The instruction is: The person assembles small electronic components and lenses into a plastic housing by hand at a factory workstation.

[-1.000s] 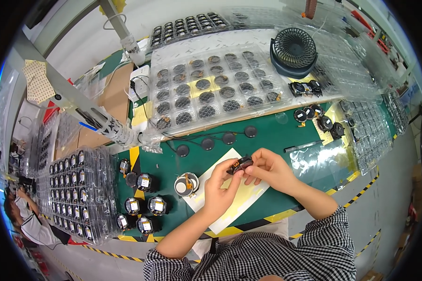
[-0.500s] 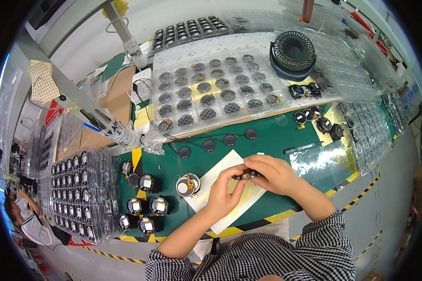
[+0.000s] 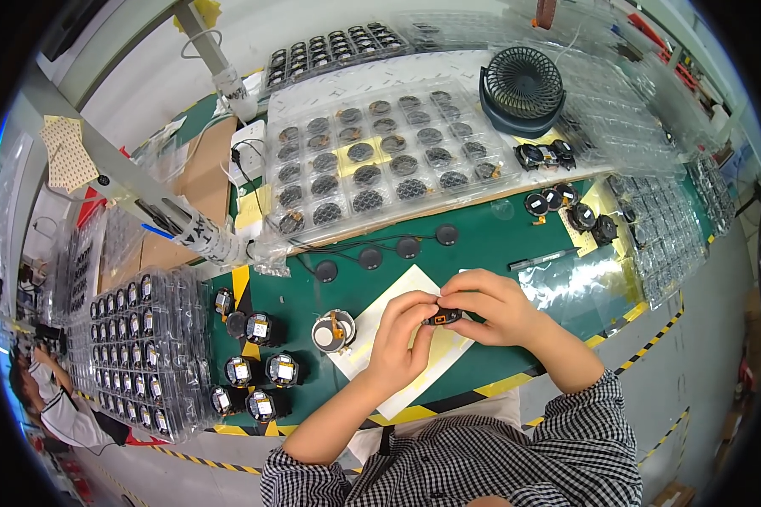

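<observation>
Both hands hold one small black module [image 3: 441, 318] with an orange-rimmed opening on its side. My left hand [image 3: 400, 340] grips its left end between thumb and fingers, and my right hand [image 3: 500, 314] pinches the other end. Fingers cover much of the module. Beneath them lies a white and yellowish sheet of paper [image 3: 427, 378]. Just left of the sheet sits a round white-and-silver part [image 3: 325, 335] with an orange flex strip. Several black round modules with white labels [image 3: 260, 328] stand farther left.
A clear tray of dark mesh discs [image 3: 368, 175] spans the back, with a black fan [image 3: 524, 89] to its right. Cabled black pucks [image 3: 369, 258] lie before it. A marker [image 3: 543, 259] rests at right. Stacked trays [image 3: 135, 355] stand left; a person [image 3: 59, 393] works beyond.
The black module has been turned in my fingers, so its orange-rimmed opening now faces me. My right fingers have shifted along it. The whole view has moved slightly.
</observation>
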A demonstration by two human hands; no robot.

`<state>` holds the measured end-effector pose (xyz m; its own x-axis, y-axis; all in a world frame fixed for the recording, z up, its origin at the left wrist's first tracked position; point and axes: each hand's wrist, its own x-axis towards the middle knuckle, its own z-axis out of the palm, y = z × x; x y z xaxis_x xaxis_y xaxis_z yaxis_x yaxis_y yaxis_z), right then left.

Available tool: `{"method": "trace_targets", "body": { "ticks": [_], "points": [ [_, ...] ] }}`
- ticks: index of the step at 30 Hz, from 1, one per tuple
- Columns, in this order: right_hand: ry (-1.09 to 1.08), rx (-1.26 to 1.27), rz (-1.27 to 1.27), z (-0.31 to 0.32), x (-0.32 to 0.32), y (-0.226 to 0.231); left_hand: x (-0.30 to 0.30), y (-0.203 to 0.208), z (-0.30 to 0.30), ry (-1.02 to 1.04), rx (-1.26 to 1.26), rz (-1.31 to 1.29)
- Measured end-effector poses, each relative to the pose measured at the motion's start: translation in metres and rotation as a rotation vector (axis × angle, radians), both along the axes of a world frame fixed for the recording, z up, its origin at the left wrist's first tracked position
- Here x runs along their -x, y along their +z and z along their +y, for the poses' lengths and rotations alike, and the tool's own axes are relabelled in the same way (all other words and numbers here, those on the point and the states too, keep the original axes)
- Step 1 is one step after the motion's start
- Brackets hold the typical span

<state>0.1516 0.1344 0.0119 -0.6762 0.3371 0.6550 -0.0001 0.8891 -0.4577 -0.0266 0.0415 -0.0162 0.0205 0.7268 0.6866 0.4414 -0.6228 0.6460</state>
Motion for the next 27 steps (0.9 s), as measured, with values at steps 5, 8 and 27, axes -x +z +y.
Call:
{"method": "trace_targets", "body": {
  "ticks": [5, 8, 27],
  "points": [
    [0.059, 0.114, -0.163, -0.001, 0.002, 0.012, -0.002, -0.008, 0.001, -0.041, 0.296, -0.265],
    [0.095, 0.045, -0.299, -0.002, 0.004, 0.004, 0.001, -0.013, 0.002, -0.152, 0.5, -0.364],
    [-0.587, 0.076, -0.193, 0.05, 0.027, -0.046, -0.019, 0.003, -0.017, 0.002, 0.127, 0.02]
  ]
}}
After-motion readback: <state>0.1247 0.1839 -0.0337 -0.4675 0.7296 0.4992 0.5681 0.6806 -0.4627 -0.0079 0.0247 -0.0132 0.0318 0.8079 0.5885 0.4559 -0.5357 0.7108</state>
